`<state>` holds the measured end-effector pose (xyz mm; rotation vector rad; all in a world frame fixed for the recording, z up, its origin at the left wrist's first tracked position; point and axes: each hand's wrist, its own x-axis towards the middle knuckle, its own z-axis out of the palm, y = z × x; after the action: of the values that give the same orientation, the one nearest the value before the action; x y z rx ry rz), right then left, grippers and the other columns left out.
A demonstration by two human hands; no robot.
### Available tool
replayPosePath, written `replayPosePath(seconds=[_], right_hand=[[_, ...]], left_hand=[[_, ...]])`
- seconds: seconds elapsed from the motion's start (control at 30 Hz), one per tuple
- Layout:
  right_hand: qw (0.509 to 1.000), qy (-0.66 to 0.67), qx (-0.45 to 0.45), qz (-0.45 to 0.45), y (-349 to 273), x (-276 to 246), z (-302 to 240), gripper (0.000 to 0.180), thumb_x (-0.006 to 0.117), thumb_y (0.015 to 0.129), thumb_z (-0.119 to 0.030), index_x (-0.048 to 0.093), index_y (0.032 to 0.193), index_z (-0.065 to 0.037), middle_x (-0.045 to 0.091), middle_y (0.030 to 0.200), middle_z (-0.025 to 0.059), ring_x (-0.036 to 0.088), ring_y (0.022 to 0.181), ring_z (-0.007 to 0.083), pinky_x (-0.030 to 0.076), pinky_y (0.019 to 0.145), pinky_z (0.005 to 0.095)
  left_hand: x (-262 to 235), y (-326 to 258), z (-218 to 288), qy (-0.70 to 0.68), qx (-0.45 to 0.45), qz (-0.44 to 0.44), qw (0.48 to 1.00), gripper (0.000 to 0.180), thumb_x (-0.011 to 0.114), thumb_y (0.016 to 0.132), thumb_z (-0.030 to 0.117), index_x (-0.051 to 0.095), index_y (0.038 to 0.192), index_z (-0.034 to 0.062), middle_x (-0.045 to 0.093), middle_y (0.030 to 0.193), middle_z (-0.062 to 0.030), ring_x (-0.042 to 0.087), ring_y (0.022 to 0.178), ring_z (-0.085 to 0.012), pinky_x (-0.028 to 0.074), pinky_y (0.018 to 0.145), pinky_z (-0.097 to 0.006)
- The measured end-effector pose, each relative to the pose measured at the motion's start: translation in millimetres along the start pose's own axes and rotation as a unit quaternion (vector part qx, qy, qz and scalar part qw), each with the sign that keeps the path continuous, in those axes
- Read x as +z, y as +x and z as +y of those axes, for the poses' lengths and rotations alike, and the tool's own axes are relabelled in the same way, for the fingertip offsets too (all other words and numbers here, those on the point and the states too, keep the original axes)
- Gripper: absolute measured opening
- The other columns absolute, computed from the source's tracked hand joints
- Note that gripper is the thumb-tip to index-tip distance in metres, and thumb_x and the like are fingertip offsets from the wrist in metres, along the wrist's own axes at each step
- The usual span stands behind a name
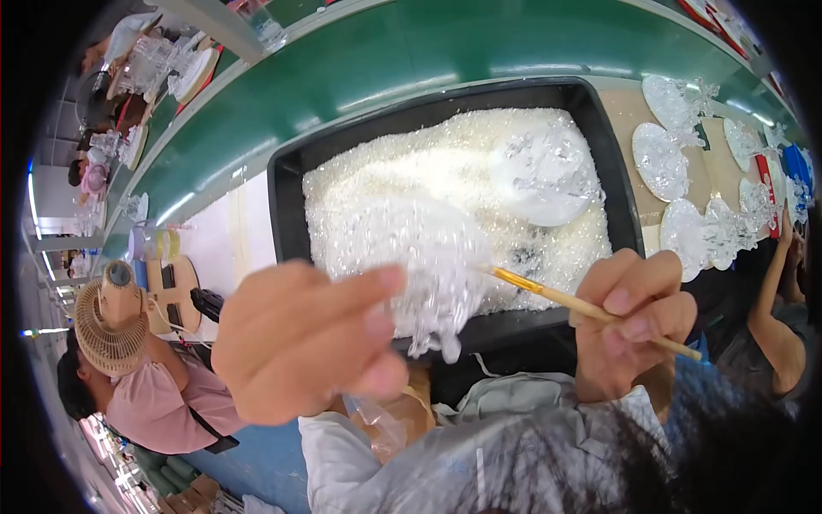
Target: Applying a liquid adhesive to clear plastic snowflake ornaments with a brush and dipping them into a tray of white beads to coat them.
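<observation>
My left hand (300, 343), smeared by motion, is closed on a clear plastic ornament with a round white base (419, 257). The ornament hangs over the near part of a black tray (285, 201) filled with glittering white granules (385, 167). In my right hand (634, 321) is a thin paintbrush (561, 300), gripped by its wooden handle. Its tip points left and meets the edge of the ornament; whether it touches cannot be made out. A second ornament on a white disc (556, 201) lies on the granules at the far right of the tray.
Several clear ornaments on white discs (661, 163) stand on brown cardboard (616, 107) at the right. A beige fan (111, 321) and a person in pink (163, 403) are at the left. Another person's arm (775, 317) shows at the right. Behind the tray runs a green surface (428, 43).
</observation>
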<state>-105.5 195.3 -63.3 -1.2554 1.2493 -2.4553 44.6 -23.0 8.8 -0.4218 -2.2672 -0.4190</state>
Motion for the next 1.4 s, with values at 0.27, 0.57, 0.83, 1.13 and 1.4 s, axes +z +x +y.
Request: replayPosePath(seconds=[0.27,0.57,0.83,1.13,1.4], right_hand=[[0.998,-0.023,0.053,-0.027,13,-4,0,0.020,0.081,0.076,-0.008,0.063,0.081,-0.004,0.061,0.089,0.0172,0.065,0.067,0.0287,0.053,0.051,0.0329],[0.989,0.018,-0.027,-0.143,19,1,24,0.014,0.078,0.073,-0.005,0.068,0.080,0.002,0.066,0.083,0.0164,0.066,0.064,0.0276,0.054,0.052,0.0338],[0.988,0.020,0.042,-0.150,17,-2,12,0.017,0.081,0.072,-0.004,0.068,0.084,-0.003,0.068,0.091,0.0125,0.069,0.071,0.0305,0.056,0.057,0.0395],[0.995,0.036,-0.072,-0.062,16,7,20,0.013,0.074,0.062,0.002,0.067,0.072,0.005,0.063,0.069,0.0175,0.060,0.051,0.0247,0.051,0.045,0.0331],[0.991,-0.003,-0.061,-0.119,15,0,18,0.021,0.077,0.069,0.001,0.067,0.085,0.008,0.064,0.079,0.0199,0.063,0.059,0.0273,0.052,0.049,0.0331]], left_hand=[[30,11,32,-0.049,0.033,-0.032,0.998,0.028,0.071,0.090,0.028,0.063,0.087,0.0007,0.073,0.082,-0.0179,0.048,0.044,-0.0157,0.039,0.040,-0.026],[12,4,18,-0.077,0.030,-0.072,0.994,0.030,0.069,0.092,0.031,0.061,0.088,0.0020,0.071,0.080,-0.0154,0.044,0.045,-0.0130,0.041,0.041,-0.026],[-1,0,12,-0.098,0.042,-0.068,0.992,0.032,0.067,0.094,0.034,0.060,0.089,0.0032,0.070,0.078,-0.0132,0.042,0.045,-0.0107,0.043,0.042,-0.025],[-11,-4,19,-0.097,0.041,-0.062,0.993,0.032,0.065,0.095,0.034,0.059,0.088,0.0034,0.070,0.076,-0.0126,0.040,0.045,-0.0099,0.044,0.042,-0.025],[-34,-9,12,-0.077,0.028,-0.055,0.995,0.032,0.064,0.095,0.033,0.058,0.087,0.0026,0.069,0.075,-0.0134,0.041,0.043,-0.0107,0.042,0.040,-0.025]])
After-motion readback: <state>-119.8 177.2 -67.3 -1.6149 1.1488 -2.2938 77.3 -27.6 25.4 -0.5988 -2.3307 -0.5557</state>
